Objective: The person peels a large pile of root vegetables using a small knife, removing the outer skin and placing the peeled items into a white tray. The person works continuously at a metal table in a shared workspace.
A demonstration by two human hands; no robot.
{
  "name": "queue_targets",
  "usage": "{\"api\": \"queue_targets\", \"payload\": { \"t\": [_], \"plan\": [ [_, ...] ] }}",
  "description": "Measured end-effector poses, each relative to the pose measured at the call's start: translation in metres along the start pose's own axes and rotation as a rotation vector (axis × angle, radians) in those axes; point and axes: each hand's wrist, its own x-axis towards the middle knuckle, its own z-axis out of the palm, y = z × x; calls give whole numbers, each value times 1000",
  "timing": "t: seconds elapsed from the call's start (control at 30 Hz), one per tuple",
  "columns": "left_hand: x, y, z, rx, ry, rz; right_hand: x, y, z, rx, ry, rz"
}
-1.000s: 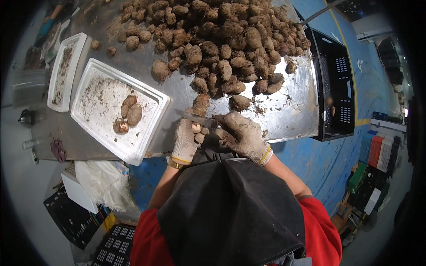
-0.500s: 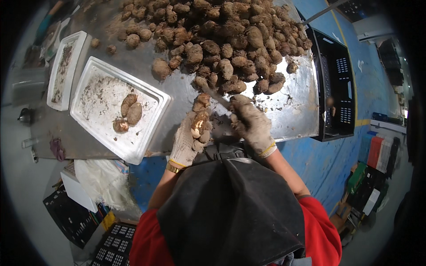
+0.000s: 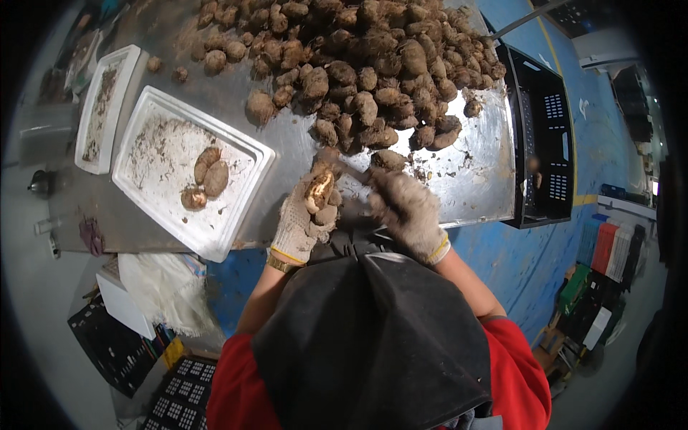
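Observation:
In my left hand (image 3: 304,218), in a soiled cream knit glove, I grip a brown knobbly tuber (image 3: 317,190) with pale cut patches. My gloved right hand (image 3: 405,211) is closed on a knife, its blurred blade (image 3: 350,169) angled up-left against the tuber's top. A large pile of hairy brown tubers (image 3: 373,68) lies beyond my hands on the steel table (image 3: 476,179). To my left a white foam tray (image 3: 143,177) holds three tubers (image 3: 217,178) and soil crumbs.
A narrower foam tray (image 3: 87,140) is at far left, by a purple rag (image 3: 93,233). A black crate (image 3: 545,143) adjoins the table's right edge. A white sack (image 3: 161,287), more crates (image 3: 179,401) and stacked coloured crates (image 3: 613,247) stand around me.
The tuber in my left hand has risen upright, showing a pale cut face. My right hand has moved rightward, away from my left, with the blade swinging to the tuber's upper end.

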Motion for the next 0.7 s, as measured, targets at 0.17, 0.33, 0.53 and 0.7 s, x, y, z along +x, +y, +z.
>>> {"api": "queue_targets", "payload": {
  "t": [0.17,0.33,0.53,0.7],
  "plan": [
    [0,-10,0,766,122,255,-3,2,13,-33,-98,-81],
    [-18,-2,34,340,329,57,5,13,1,17,85,-39],
    [1,-7,18,897,533,203,0,-21,-1,-66,-213,-132],
    [-8,-11,44,597,526,147,11,4,-3,-170,-141,45]
  ]
}}
